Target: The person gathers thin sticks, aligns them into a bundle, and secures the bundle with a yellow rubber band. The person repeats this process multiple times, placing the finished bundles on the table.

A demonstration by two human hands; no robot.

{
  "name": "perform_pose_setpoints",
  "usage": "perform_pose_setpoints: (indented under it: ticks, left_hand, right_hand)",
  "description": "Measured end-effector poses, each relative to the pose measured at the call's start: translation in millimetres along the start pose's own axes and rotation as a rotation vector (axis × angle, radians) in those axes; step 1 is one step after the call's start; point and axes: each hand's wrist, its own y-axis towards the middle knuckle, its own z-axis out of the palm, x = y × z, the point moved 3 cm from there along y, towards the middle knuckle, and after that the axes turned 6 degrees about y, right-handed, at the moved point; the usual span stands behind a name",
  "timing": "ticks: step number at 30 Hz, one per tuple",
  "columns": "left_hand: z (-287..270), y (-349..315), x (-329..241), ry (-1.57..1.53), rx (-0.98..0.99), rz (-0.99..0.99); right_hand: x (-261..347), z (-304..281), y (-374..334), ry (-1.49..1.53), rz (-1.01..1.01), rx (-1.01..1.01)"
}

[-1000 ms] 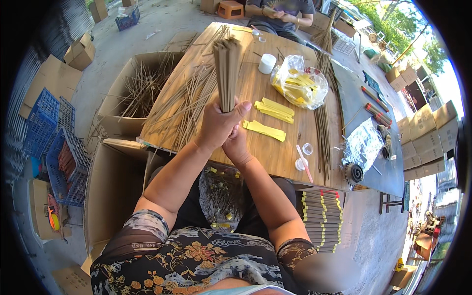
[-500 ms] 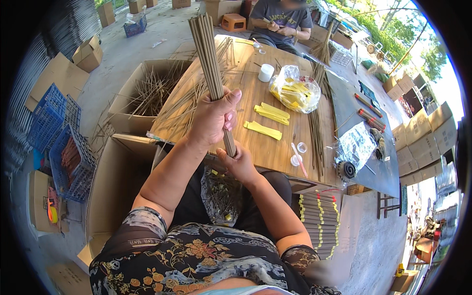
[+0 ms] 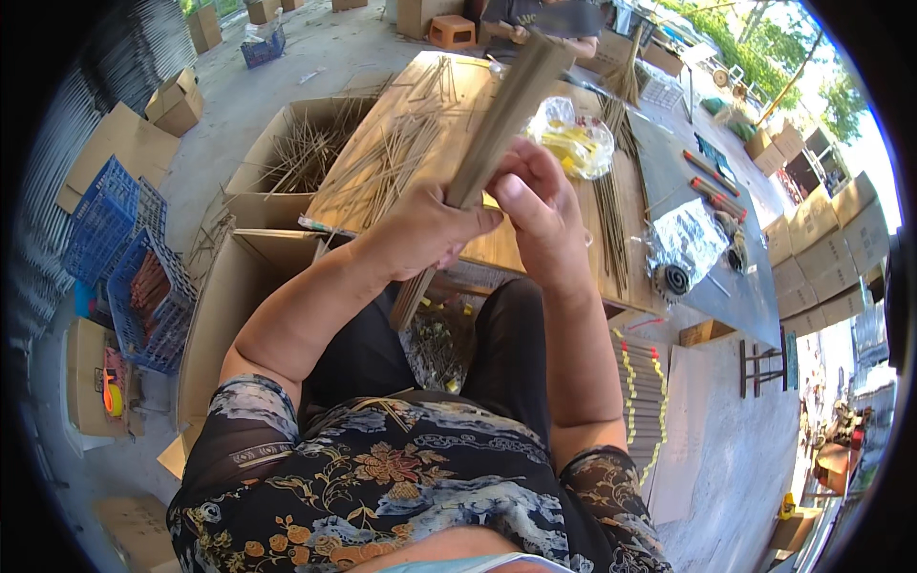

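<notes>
My left hand (image 3: 435,229) is wrapped around a bundle of thin brown sticks (image 3: 501,119), which look like incense sticks. The bundle tilts, its upper end leaning right and away from me, its lower end hanging over my lap. Beside its middle, my right hand (image 3: 546,205) is raised with thumb and fingers apart, the fingers close to the sticks; whether they touch is hard to see. Motion blurs the bundle's upper part. Behind my hands, a clear bag of yellow strips (image 3: 578,143) lies on the wooden table (image 3: 497,250), partly covered.
Loose sticks (image 3: 406,143) are scattered over the table's left side. A carton of sticks (image 3: 301,158) and blue crates (image 3: 143,296) stand left. More sticks (image 3: 611,229) lie right, beside a dark table (image 3: 726,277). Banded bundles (image 3: 645,392) rest below. Another person (image 3: 535,19) sits opposite.
The bundle has swung from upright to a rightward tilt. My right hand has left its lower end and risen beside its middle. My left hand has kept its grip and come lower.
</notes>
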Motion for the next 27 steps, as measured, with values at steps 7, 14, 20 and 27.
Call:
perform_pose_setpoints:
  ticks: [7, 14, 20, 27]
  left_hand:
    - [19.5, -13.0, 19.9, 0.127, 0.203, -0.109]
    - [21.9, -14.4, 39.1, 0.838, -0.177, 0.129]
    - [30.7, -13.6, 56.9, 0.781, -0.376, 0.332]
    - [34.7, -22.0, 56.8, 0.241, 0.143, 0.003]
  right_hand:
    - [2.3, 24.4, -14.7, 0.198, 0.014, -0.142]
    - [1.9, 3.6, -15.7, 0.2, -0.207, -0.388]
    - [-1.1, 4.3, -21.0, 0.169, -0.188, -0.395]
    - [-3.1, 9.4, -35.0, 0.28, 0.135, -0.214]
